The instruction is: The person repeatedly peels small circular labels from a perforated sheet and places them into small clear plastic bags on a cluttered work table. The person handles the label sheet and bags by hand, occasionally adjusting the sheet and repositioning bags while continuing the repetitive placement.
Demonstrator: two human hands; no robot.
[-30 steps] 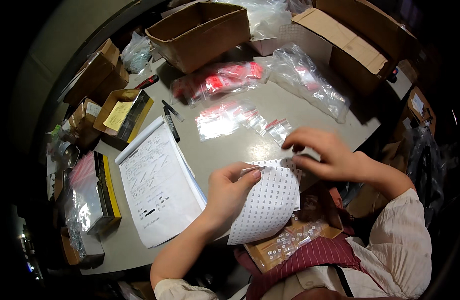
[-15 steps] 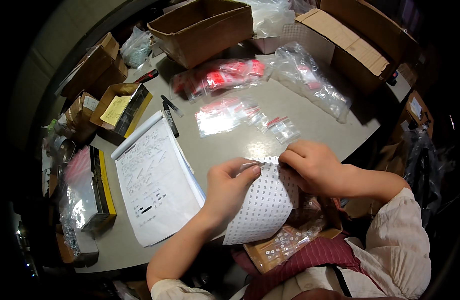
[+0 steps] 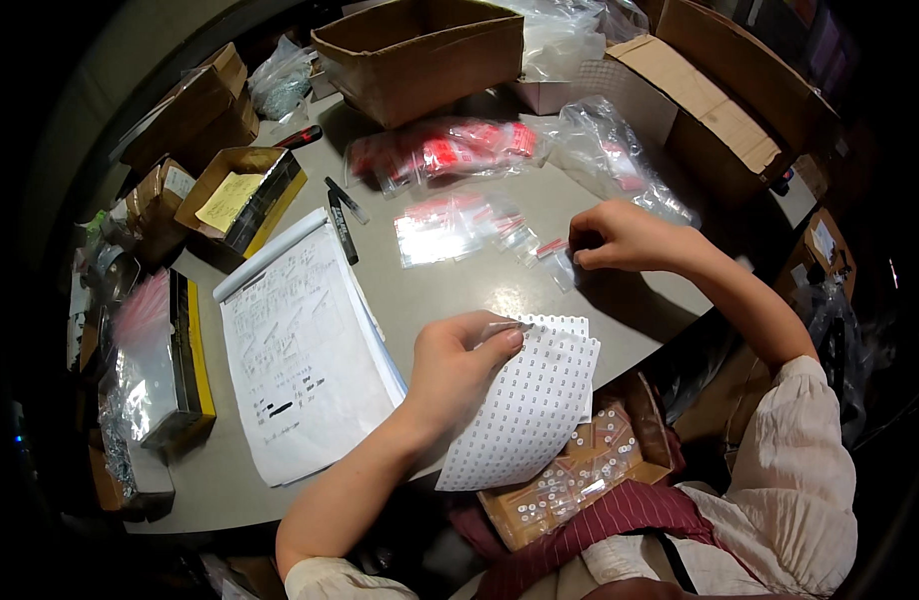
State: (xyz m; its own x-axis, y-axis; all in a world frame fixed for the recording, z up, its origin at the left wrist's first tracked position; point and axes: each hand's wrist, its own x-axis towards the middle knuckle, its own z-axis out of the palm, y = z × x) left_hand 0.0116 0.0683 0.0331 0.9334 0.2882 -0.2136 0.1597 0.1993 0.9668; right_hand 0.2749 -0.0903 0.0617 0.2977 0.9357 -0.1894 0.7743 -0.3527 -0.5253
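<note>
Just below the centre of the frame, the left hand (image 3: 465,365) pinches a stack of white printed sheets (image 3: 520,415) at the upper left corner, thumb on top; the sheets carry rows of small dark marks and curl down past the edge of the table (image 3: 450,300). Right of centre and higher up, the right hand (image 3: 630,238) is held with its fingers bent inward, the fingertips at the right edge of some small clear bags (image 3: 557,264) with red strips; whether they grip one cannot be told. Left of these bags lie larger clear bags (image 3: 440,235), also red along the top, and above them sits a bundle of red-and-clear packets (image 3: 445,155). A crumpled clear plastic bag (image 3: 620,150) lies toward the upper right, beside a large brown carton (image 3: 725,115), while an open cardboard box (image 3: 420,65) stands at top centre. On the left half, a handwritten notepad (image 3: 305,370) lies tilted, with a black marker (image 3: 343,230) just beside its upper right edge. Farther left are an open box (image 3: 271,205) holding a yellow note (image 3: 230,203) and a black-and-yellow box (image 3: 192,350) filled with clear bags. At lower centre, a shallow cardboard tray (image 3: 662,468) bears clear packets (image 3: 550,490) of small white discs.
</note>
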